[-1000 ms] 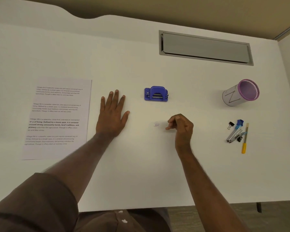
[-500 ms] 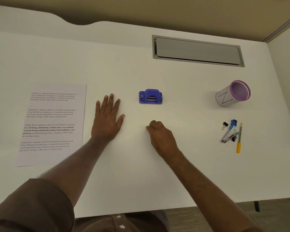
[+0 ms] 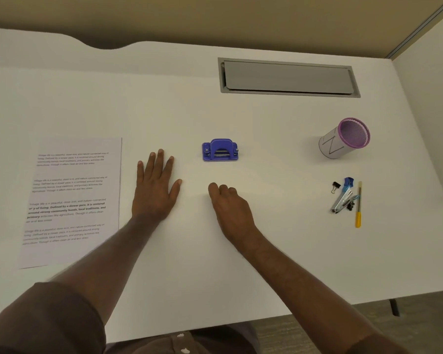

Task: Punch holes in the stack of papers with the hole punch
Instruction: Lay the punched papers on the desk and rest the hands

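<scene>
The blue hole punch (image 3: 220,150) stands in the middle of the white desk (image 3: 164,103). The printed stack of papers (image 3: 71,200) lies flat at the left. My left hand (image 3: 155,189) rests palm down between the papers and the punch, fingers spread, touching neither. My right hand (image 3: 229,208) lies on the desk just in front of the punch, knuckles up and fingers curled under. Nothing shows in it, and whatever lies under the fingers is hidden.
A purple-rimmed pen cup (image 3: 344,139) lies tipped at the right. Nearer me on that side are a stapler (image 3: 342,199), a binder clip (image 3: 335,186) and a yellow pen (image 3: 358,208). A grey cable hatch (image 3: 288,77) is set into the desk at the back.
My right hand slid left over a small white scrap that lay on the desk and now covers that spot with curled fingers. The left hand stayed flat.
</scene>
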